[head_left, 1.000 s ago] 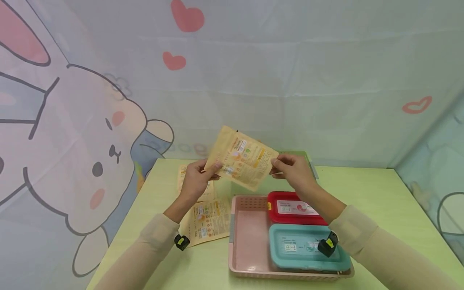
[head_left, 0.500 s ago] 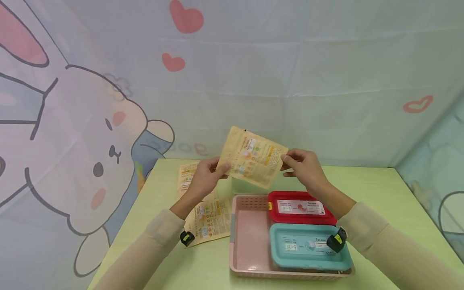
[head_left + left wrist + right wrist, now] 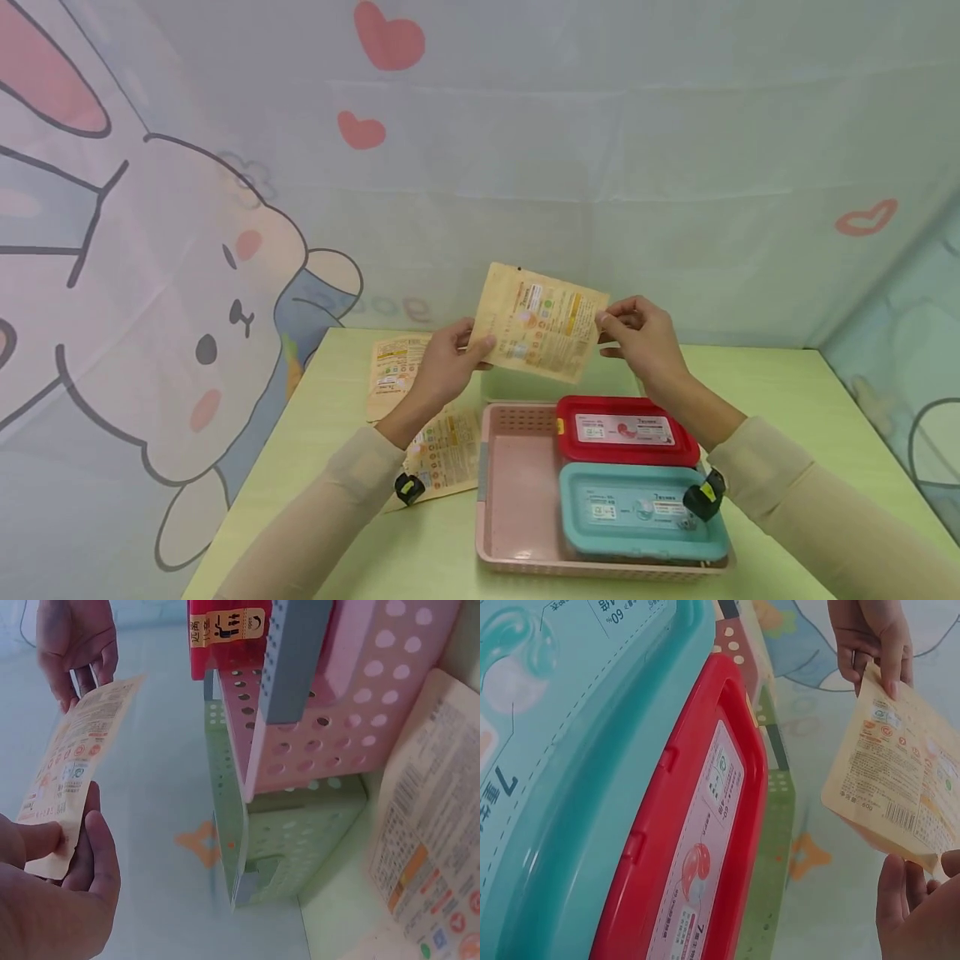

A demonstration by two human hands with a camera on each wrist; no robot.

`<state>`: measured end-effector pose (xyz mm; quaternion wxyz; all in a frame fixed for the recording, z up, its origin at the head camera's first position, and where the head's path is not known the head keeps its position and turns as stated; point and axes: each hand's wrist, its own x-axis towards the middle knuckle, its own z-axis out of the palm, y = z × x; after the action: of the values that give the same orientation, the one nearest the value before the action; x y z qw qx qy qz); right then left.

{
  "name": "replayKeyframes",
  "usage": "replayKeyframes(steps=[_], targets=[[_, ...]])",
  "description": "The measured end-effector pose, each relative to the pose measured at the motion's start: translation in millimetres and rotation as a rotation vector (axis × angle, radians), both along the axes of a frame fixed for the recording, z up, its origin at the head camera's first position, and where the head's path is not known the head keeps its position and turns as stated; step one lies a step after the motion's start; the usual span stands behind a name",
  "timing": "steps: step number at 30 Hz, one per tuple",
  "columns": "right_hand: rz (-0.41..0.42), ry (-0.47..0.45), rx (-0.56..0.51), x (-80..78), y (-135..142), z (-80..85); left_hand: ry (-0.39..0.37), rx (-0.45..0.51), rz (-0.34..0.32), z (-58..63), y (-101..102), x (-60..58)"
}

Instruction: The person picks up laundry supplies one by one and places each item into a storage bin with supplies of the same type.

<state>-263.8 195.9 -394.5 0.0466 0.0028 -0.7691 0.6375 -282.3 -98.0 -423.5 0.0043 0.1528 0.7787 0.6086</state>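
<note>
A flat yellow pouch [image 3: 543, 325] printed with text and small icons is held up, tilted, above the back of the table. My left hand [image 3: 447, 365] pinches its lower left edge, thumb in front and fingers behind. On the opposite side, my right hand [image 3: 645, 340] pinches the pouch's right edge between thumb and fingers. The right wrist view shows a barcode on the pouch [image 3: 892, 765] and both hands on it. Below and behind the pouch, a green basket [image 3: 300, 840] stands beyond a pink basket [image 3: 491, 517].
Inside the pink basket sit a box with a red lid [image 3: 626, 454] and one with a teal lid [image 3: 645, 542]. Two more yellow pouches lie at its left, one farther back [image 3: 393, 362] and one nearer [image 3: 453, 454]. A printed cloth wall [image 3: 600, 167] rises behind the table.
Both hands have carried the yellow pouch to the right in the head view, turning it slightly more level. The grips stay the same, and the baskets and boxes have not moved.
</note>
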Motion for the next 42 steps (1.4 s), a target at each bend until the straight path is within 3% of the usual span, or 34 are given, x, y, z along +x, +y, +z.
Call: replayKeyframes(steps=[5,16,25,31,36,42], targets=[[-0.018,0.000,0.014,-1.5,4,2.0,-0.030,0.062,0.021,-1.6,8,-3.4],[0.005,-0.021,-0.014,-12.3,22,-2.7,-0.137,0.205,-0.016,-9.8,38,-16.0],[0.039,-0.048,0.048,-23.6,40,-11.6,-0.148,0.188,-0.030,-16.8,60,-20.6],[0.064,-0.067,0.084,-29.0,47,-18.5,-0.172,0.158,-0.003,-20.2,70,-20.8],[0.010,-0.118,0.090,-32.8,47,-22.8,-0.191,0.126,0.041,-20.5,75,-24.0],[-0.056,-0.197,0.092,-36.3,48,-29.2,-0.182,0.094,0.038,-25.9,82,-31.5]])
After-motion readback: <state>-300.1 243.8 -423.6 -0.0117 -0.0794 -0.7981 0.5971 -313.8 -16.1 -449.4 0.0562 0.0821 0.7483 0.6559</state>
